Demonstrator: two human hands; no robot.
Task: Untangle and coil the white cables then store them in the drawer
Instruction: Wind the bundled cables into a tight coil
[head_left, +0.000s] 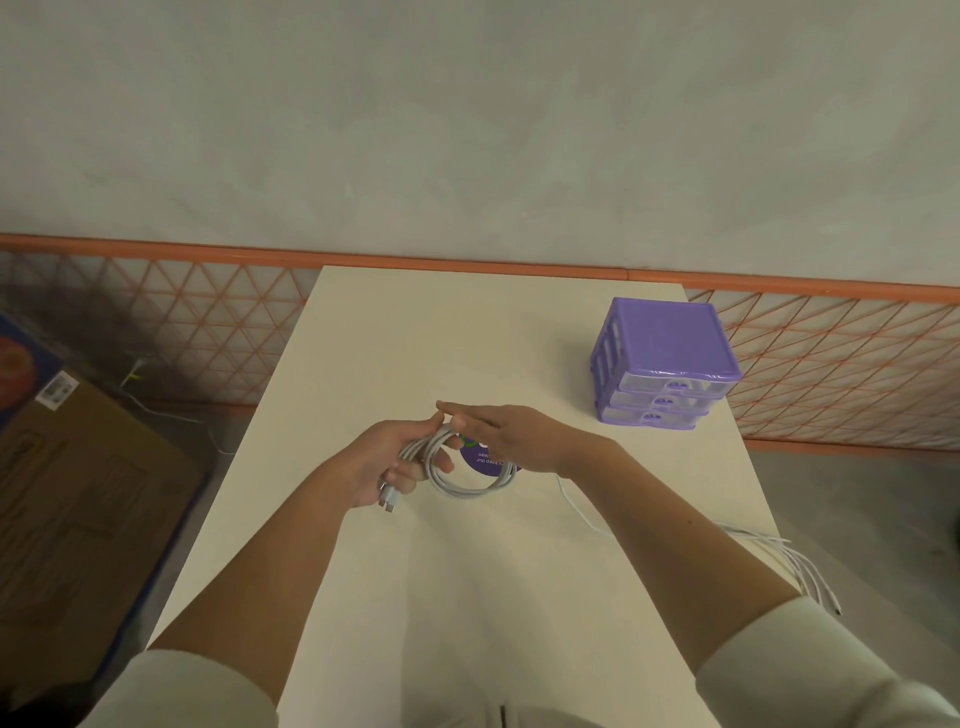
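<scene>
Nearest the camera, two pale sleeves are cut off by the bottom edge, and bare forearms run up from them over the cream desk (467, 597). At about four o'clock, loose white cables (779, 553) trail off the desk's right edge; their far ends hang out of sight below it, and one thin strand runs from them toward the middle and passes under the right wrist.

At the centre, the left hand (387, 460) grips a coiled white cable (467, 480). Its fingers (410, 473) curl round the left side of the loop, and two plug ends stick out below the hand at seven o'clock. The right hand (506, 436) lies across the top of the coil with fingers nearly straight, their tips meeting the left thumb at the loop's upper edge; whether they pinch the cable cannot be told. Through the loop shows part of a purple round sticker (485, 460), its print too small to read and mostly hidden by the right hand.

The desk surface lies bare ahead of the hands, toward twelve o'clock. At two o'clock, close to the right edge, stands a purple three-drawer organizer (667, 343), all drawers closed.

Beyond the desk at nine o'clock, a cardboard box (78, 493) sits on the floor, cut off by the frame. An orange lattice fence (831, 364) runs along the grey wall.
</scene>
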